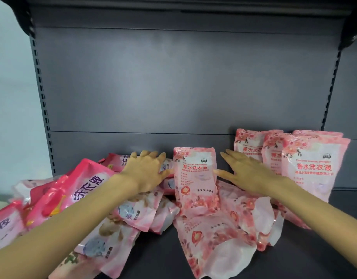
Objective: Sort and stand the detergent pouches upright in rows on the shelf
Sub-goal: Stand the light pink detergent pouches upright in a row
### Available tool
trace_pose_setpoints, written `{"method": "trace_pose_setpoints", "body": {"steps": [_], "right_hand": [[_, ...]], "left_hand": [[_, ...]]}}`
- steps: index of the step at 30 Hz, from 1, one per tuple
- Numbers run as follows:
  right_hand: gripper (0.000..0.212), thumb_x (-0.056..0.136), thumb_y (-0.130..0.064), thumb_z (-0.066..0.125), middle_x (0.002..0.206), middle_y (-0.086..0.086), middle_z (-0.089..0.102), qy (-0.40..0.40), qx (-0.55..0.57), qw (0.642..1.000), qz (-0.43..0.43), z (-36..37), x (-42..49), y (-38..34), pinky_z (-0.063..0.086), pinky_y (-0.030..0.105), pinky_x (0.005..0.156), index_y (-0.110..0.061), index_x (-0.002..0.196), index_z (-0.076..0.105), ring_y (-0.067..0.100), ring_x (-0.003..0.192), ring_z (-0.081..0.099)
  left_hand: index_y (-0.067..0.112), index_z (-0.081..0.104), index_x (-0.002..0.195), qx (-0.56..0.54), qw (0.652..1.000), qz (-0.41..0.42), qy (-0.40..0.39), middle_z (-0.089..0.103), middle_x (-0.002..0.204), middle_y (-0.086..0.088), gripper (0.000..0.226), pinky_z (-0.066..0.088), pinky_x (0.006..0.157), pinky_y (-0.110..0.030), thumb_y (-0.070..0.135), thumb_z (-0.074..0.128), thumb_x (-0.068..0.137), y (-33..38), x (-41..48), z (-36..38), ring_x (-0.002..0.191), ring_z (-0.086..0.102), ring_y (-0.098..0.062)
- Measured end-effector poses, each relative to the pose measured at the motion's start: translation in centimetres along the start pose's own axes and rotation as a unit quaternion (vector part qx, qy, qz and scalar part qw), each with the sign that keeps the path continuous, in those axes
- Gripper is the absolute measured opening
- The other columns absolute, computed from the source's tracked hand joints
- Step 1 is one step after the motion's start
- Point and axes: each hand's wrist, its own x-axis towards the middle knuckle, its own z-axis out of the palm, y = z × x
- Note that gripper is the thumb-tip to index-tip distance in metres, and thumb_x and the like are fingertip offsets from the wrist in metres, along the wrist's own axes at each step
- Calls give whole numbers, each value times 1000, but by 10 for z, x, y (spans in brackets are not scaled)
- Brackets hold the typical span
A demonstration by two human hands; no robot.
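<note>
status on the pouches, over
Left hand and right hand open, flanking the centre pouch. It stands upright, left of the standing group. Flat pouches piled in front.

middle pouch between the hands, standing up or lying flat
Upright: the middle pouch stands top edge up, label facing out, with the left hand and right hand open at its sides.

A standing row (312,168) is set right of the middle pouch (195,180), a heap (72,194) left, flat pouches (214,244) before it.
</note>
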Motion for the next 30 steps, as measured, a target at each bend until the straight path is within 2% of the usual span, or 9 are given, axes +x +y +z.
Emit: {"method": "trace_pose_setpoints", "body": {"steps": [8,14,16,18,21,23,25,28,30], "right_hand": [[83,87,-64,36,158,1,11,-20,71,997,-12,11,55,16,22,40,115,-19,150,5,18,144,16],[79,80,-55,61,144,2,40,-15,177,984,-25,33,91,25,35,36,108,-18,143,29,18,130,40],[61,81,-37,70,126,4,54,2,239,971,-15,37,99,25,45,32,97,-11,128,42,19,113,54],[46,79,-22,73,107,4,60,20,305,952,0,36,104,24,50,32,87,-9,114,46,20,98,60],[41,78,-9,73,82,-3,61,35,405,913,29,36,109,26,55,37,80,-8,107,45,20,87,62],[33,78,-3,71,80,-1,61,31,468,882,39,37,111,27,56,34,74,-8,101,48,20,86,62],[22,79,0,69,82,3,62,29,493,869,38,38,111,28,56,26,68,-10,92,54,19,84,61],[15,80,0,69,79,4,61,31,515,856,29,38,109,29,55,15,62,-12,79,60,13,77,62],[14,80,0,69,75,2,62,36,533,845,27,35,106,28,54,13,58,-12,78,62,6,70,62]], "left_hand": [[17,22,145,34,999,11,-14,31,149,-3,64,20,112,-46,56,22,94,5,53,10,136,27,-26],[17,19,147,32,999,15,-28,32,148,-4,67,20,111,-46,57,22,94,5,78,27,136,27,-25],[16,19,146,23,999,17,-35,33,147,-4,66,22,110,-45,57,24,94,8,83,32,135,28,-25],[16,20,146,12,999,19,-45,36,145,-5,68,23,109,-44,58,26,93,11,86,37,134,30,-26],[14,16,147,11,998,22,-59,38,144,-6,74,23,109,-45,61,28,91,17,87,42,133,32,-27],[12,13,148,9,998,24,-60,37,144,-7,78,23,110,-45,62,30,90,19,87,44,133,32,-27],[12,11,148,-15,998,25,-64,35,145,-8,82,23,110,-44,64,33,88,20,87,43,133,31,-27],[14,8,149,-108,992,21,-65,33,148,-6,88,25,111,-43,65,41,85,19,86,40,134,31,-26],[15,8,148,-191,980,21,-53,41,144,-4,87,31,108,-41,59,48,85,18,85,38,130,40,-26]]}}
